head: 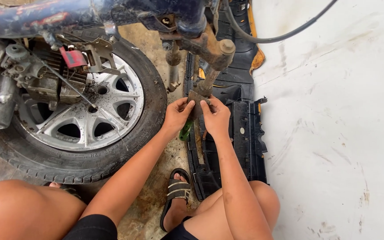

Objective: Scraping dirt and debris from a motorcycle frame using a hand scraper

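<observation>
My left hand (177, 116) and my right hand (216, 119) meet on a small flat rusty metal plate (196, 98) at the lower end of a rusted fork leg (210, 62) of a motorcycle. Both hands pinch the plate between thumbs and fingers. A green tool handle (185, 130) pokes out just under my left hand; what holds it is hidden. The dark blue frame (32, 18) runs across the top.
A motorcycle wheel (81, 120) with a silver cast rim lies flat at left, beside the engine (27, 75). Black plastic fairing panels (241, 133) lie under my right arm. My sandalled foot (177, 195) rests on stained concrete. A black cable (281, 38) loops over pale floor at right.
</observation>
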